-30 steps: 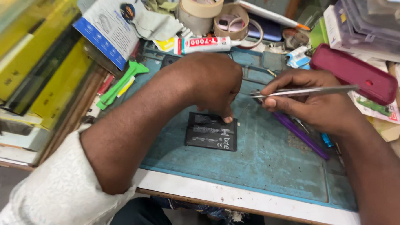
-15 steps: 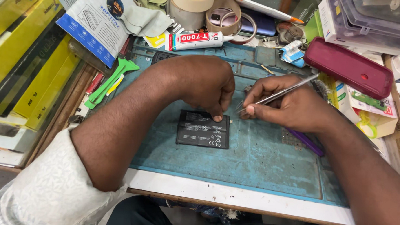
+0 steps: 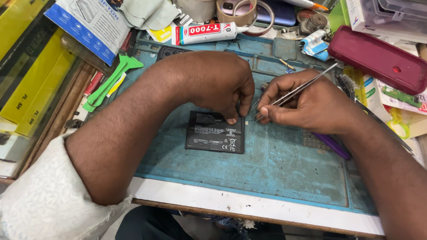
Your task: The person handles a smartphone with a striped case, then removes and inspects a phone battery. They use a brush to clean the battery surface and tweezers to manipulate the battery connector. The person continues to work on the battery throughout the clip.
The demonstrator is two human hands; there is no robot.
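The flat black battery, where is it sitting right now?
In the head view the black battery lies flat on the blue work mat, left of centre, with the left hand pressing its top right corner, beside the tweezers in the right hand.
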